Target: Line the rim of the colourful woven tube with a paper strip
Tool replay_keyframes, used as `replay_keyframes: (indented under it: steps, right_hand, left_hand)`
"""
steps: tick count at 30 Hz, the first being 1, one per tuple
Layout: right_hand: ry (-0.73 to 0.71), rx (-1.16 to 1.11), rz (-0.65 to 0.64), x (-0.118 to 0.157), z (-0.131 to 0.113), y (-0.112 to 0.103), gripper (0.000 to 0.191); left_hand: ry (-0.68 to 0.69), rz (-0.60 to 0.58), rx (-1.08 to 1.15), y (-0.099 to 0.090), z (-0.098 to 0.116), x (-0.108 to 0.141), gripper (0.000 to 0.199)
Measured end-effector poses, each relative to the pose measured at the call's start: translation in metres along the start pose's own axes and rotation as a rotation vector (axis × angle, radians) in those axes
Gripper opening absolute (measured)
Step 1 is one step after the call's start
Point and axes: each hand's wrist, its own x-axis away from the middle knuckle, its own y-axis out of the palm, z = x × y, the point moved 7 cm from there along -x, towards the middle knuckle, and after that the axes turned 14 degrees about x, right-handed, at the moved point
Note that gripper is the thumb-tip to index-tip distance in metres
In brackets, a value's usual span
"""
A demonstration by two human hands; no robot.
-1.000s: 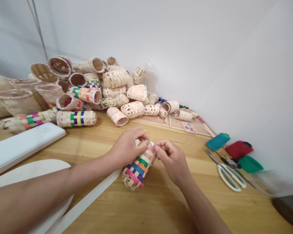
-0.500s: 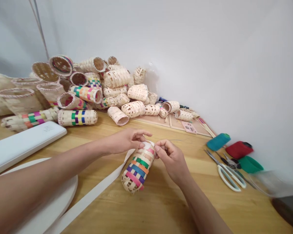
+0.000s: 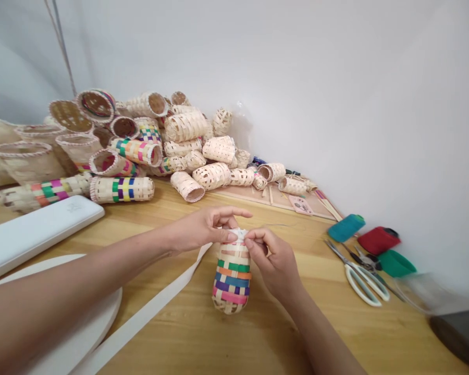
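Note:
A small woven basket [image 3: 231, 284], pale with green, orange, blue, purple and pink bands, hangs tilted over the table with its rounded end toward me. White ribbon [image 3: 152, 312] lies along its rim and trails down to a flat round white roll [image 3: 94, 324] at lower left. My left hand [image 3: 209, 225] grips the rim and ribbon between thumb and fingers, its index finger stretched over the top. At the rim's right side, my right hand [image 3: 273, 258] pinches with thumb and index finger; what lies between those fingertips is too small to make out.
Many woven baskets [image 3: 185, 127] are piled along the wall. A long white case [image 3: 58, 226] lies at left. On the right are white-handled scissors [image 3: 361, 284], a teal thread spool [image 3: 346, 228], a red spool [image 3: 378, 239] and a green one [image 3: 396, 263].
The basket has turned so its rounded end swings right and points more straight toward me. My left hand has shifted slightly right along with the rim; my right hand stays at the edge.

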Motion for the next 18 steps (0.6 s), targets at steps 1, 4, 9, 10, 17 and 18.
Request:
replay_keyframes:
  steps: [1,4,9,10,17,18]
  right_hand:
    - [-0.024,0.019,0.017,0.000,-0.001,-0.002,0.013]
    - [-0.120,0.078,0.068,0.000,-0.007,-0.007,0.015]
    - [-0.201,0.102,0.125,0.000,-0.016,-0.013,0.017]
    - [-0.210,0.097,0.128,0.001,-0.017,-0.014,0.018]
    - [-0.054,-0.015,0.188,0.005,-0.003,-0.026,0.019]
    - [-0.031,-0.024,0.189,0.004,0.000,-0.028,0.022]
  left_hand:
    - [-0.002,0.010,-0.005,0.001,0.001,0.000,0.051]
    - [-0.022,0.034,-0.007,0.002,0.002,0.002,0.053]
    - [0.038,0.077,-0.008,0.005,0.006,0.001,0.052]
    - [0.062,0.101,-0.012,0.006,0.008,0.001,0.051]
    - [0.195,0.177,-0.133,0.015,0.026,0.008,0.046]
    - [0.212,0.178,-0.187,0.017,0.029,0.009,0.047]
